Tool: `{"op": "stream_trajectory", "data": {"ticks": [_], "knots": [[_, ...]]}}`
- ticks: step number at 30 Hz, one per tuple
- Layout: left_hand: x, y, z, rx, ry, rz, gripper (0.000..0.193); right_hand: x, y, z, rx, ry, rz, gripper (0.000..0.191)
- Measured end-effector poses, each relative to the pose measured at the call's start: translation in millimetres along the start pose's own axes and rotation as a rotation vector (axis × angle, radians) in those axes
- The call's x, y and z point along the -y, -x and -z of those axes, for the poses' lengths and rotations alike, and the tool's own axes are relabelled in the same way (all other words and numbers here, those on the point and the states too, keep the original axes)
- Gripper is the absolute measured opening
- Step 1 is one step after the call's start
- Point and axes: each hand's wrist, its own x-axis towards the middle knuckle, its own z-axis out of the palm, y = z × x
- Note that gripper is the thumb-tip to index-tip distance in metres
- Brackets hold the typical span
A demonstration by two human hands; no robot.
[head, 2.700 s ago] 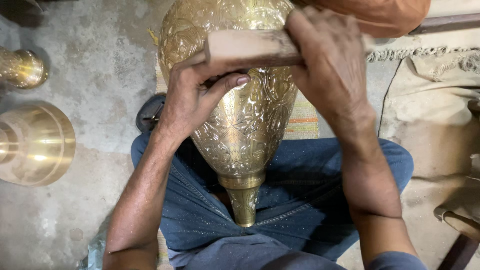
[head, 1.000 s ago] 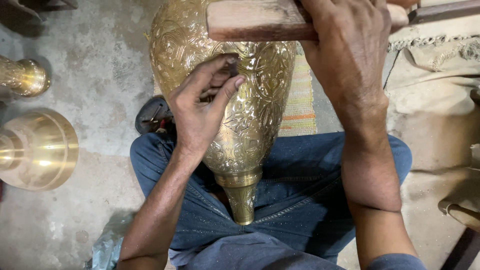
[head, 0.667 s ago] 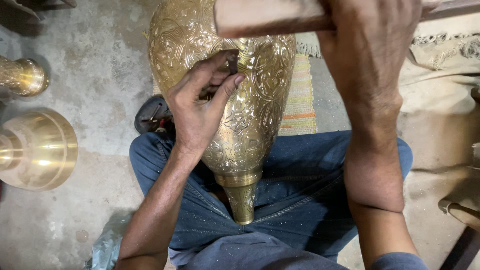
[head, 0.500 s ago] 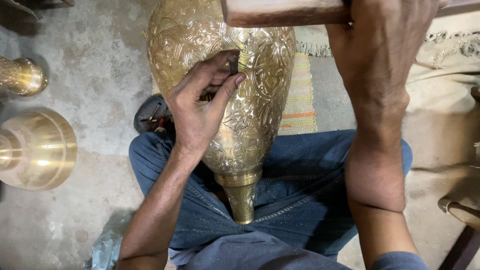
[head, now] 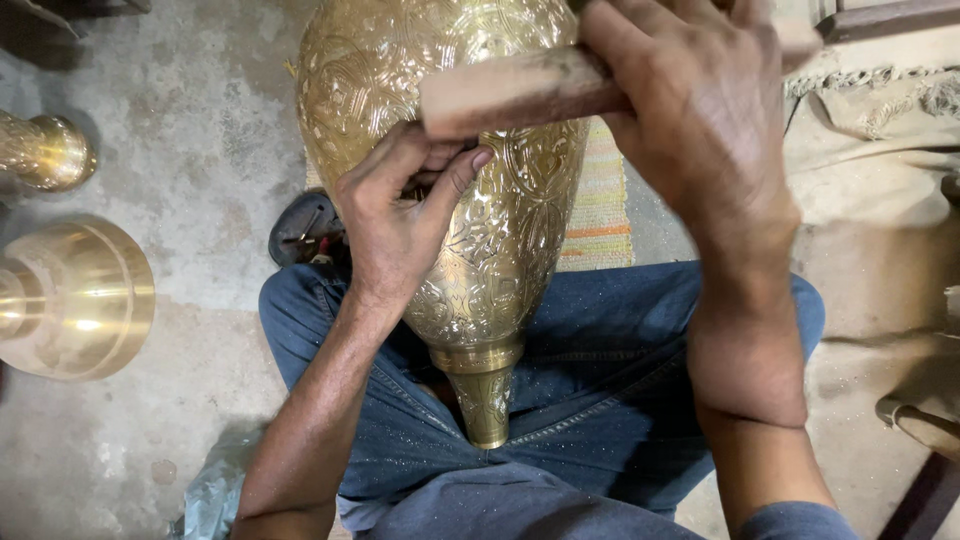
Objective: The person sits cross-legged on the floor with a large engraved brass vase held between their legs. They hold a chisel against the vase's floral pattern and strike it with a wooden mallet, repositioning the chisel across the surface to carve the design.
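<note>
Under the right hand (head: 700, 130), clamped on a wooden mallet (head: 510, 90), the head has dropped from its raised position onto the punch pinched in the left hand (head: 400, 215), so a blow is landing on the engraved brass vase (head: 480, 260) lying across the lap; beyond the left hand stands a brass bell-shaped piece (head: 80, 300), with nothing blocking the stroke

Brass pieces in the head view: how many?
3. The large engraved brass vase lies across the lap under both hands. A plain polished brass bell-shaped base lies on the floor at left. A smaller brass piece sits above it, cut by the frame edge. Others may lie out of view.
</note>
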Motion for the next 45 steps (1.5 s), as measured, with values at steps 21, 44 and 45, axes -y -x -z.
{"op": "stream_trajectory", "data": {"ticks": [21, 44, 45], "knots": [[3.2, -1.8, 0.6, 0.036, -0.012, -0.013, 0.027, 0.5, -2.3, -17.9, 0.041, -0.043, -0.062, 0.031], [2.5, -1.1, 3.1, 0.062, -0.036, 0.000, 0.028, -18.4, 0.5, -36.8, -0.078, 0.242, 0.223, 0.021], [2.3, -1.1, 2.8, 0.067, -0.020, 0.013, 0.030, -18.6, -1.2, -37.7, -0.048, 0.017, 0.072, 0.020]]}}
